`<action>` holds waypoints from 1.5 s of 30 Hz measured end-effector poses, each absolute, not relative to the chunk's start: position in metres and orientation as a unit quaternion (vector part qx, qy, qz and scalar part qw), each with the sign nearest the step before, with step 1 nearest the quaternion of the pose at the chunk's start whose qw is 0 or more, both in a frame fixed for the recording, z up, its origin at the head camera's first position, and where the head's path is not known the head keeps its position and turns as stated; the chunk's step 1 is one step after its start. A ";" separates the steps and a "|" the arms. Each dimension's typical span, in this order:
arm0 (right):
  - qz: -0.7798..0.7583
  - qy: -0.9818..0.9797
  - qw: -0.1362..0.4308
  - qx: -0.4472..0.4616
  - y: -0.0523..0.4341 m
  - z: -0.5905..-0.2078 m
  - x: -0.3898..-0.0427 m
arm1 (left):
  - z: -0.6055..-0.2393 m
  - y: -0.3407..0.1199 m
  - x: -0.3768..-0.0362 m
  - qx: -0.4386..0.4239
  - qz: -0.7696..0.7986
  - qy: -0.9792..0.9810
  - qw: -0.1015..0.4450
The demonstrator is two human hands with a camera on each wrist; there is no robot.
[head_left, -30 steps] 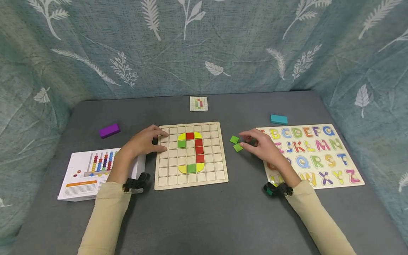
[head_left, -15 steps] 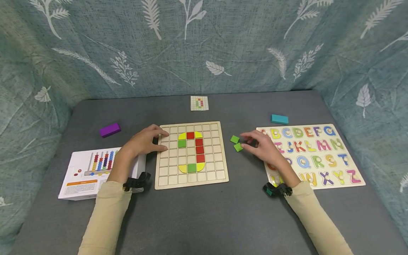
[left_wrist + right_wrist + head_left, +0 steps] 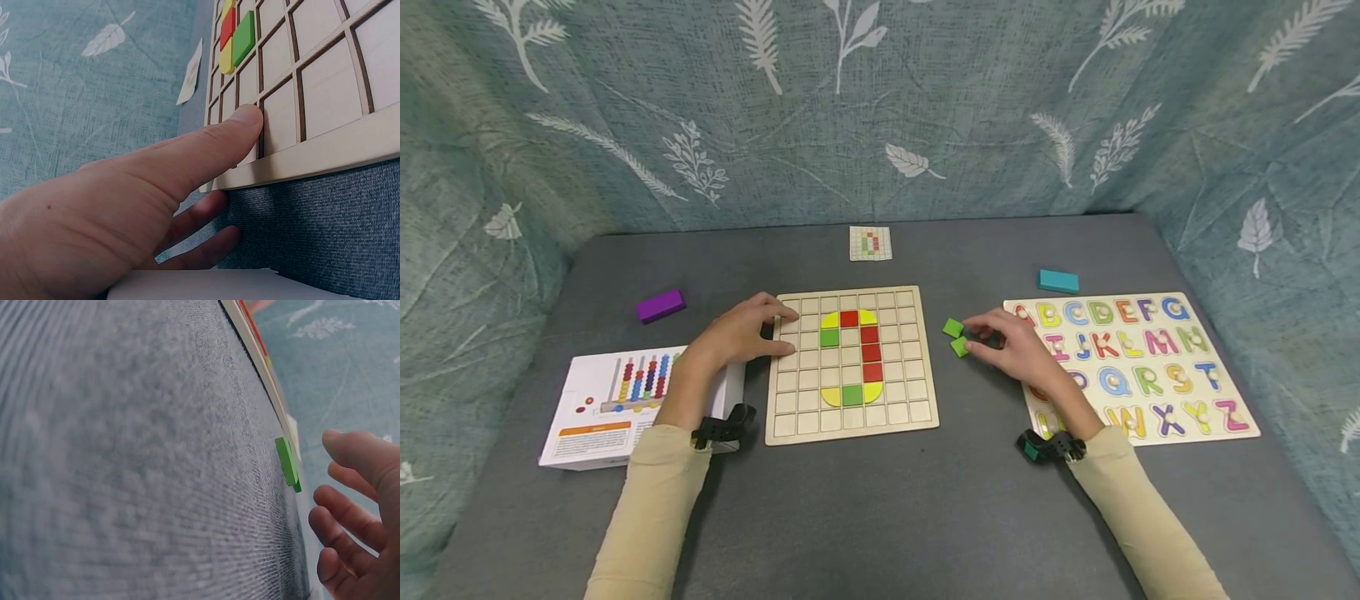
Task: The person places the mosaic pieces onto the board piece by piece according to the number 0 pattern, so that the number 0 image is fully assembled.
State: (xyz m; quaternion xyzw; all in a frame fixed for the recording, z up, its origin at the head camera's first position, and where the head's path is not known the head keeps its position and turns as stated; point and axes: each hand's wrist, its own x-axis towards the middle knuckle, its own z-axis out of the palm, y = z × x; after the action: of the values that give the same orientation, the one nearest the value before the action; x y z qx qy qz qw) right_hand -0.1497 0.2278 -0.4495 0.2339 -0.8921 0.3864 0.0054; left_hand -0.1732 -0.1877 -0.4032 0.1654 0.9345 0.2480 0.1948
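Head view: two green square tiles (image 3: 957, 337) lie loose on the grey desk (image 3: 880, 517), in the gap between the wooden grid board (image 3: 850, 365) and the alphabet puzzle board (image 3: 1135, 362), one just behind the other and nearly touching.

Right hand (image 3: 1011, 346): poised just beside the nearer tile, fingers (image 3: 981, 321) loosely spread and lightly bent, gripping nothing. The right wrist view confirms a gap between the fingertips and the green tile (image 3: 288, 464).

Left hand (image 3: 737, 333): rests on the left edge of the grid board, thumb (image 3: 240, 122) laid flat across the frame, the other fingers tucked against the board's side; it steadies rather than clasps.

Grid board contents: a partial figure of yellow, red and green tiles in the middle columns; its left column shows empty cells below the seated green tile (image 3: 827, 338).

Pattern card (image 3: 870, 243): lies beyond the board, apart from it, showing a small coloured figure.

Other items: abacus box (image 3: 617, 404) by the left forearm, purple block (image 3: 659, 305) at the far left, teal block (image 3: 1057, 281) behind the alphabet board.

Step in hand, as judged: picking up a loose green tile. The next move calls for a thumb-and-forefinger pinch on the nearer tile's edges without nudging its neighbour, then a carry to an empty cell on the figure's left side.
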 end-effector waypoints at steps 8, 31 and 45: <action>0.384 -0.892 0.005 0.239 0.224 -0.452 -0.149 | -0.400 -0.188 -0.172 0.171 0.248 0.934 0.193; 0.327 -0.913 -0.016 0.245 0.220 -0.450 -0.147 | -0.401 -0.189 -0.173 0.165 0.246 0.936 0.192; 0.306 -0.906 -0.013 0.292 0.217 -0.447 -0.145 | -0.403 -0.190 -0.174 0.160 0.250 0.934 0.199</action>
State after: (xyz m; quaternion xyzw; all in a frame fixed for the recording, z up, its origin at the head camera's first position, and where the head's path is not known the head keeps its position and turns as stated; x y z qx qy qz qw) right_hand -0.1448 0.2170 -0.4469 0.2922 -0.9058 0.3064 -0.0133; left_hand -0.1736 -0.1900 -0.4027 0.1602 0.9339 0.2500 0.1991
